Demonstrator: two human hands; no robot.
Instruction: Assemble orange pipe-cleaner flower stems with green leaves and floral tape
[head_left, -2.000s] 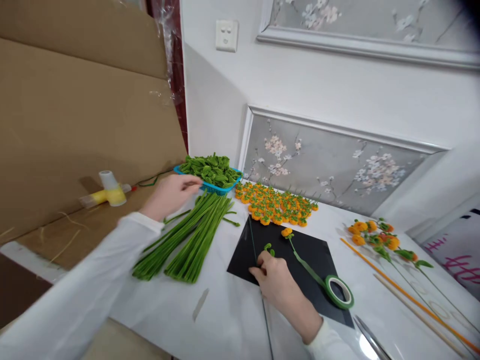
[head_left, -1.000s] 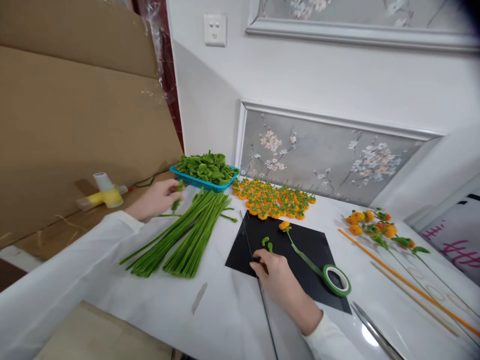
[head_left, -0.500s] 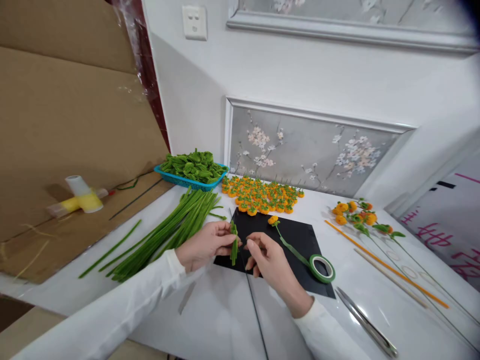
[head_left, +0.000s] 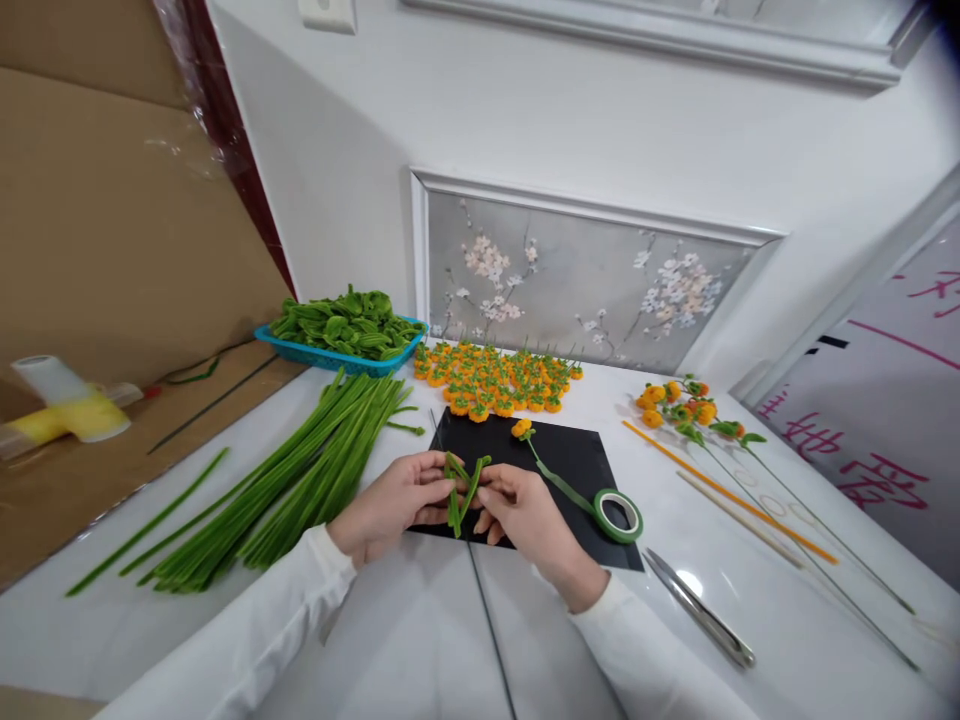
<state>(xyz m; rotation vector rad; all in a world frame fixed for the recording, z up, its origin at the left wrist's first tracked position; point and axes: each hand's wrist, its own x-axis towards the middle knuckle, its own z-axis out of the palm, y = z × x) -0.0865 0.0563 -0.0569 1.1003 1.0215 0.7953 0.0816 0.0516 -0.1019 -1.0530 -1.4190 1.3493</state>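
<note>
some green strips (head_left: 454, 512) between hands (head_left: 405, 503) (head_left: 531, 512)

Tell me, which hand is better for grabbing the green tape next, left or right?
Probably the right hand: it's nearer the tape, which lies on that side. The left hand is farther off, holding small green strips. The right hand touches them too, so it may need freeing first.

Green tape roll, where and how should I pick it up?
Probably pinch the tape roll by its right rim with the right hand, coming from the right: it seems to lie flat, hole upward, and the tape strip trails off its left.
</note>
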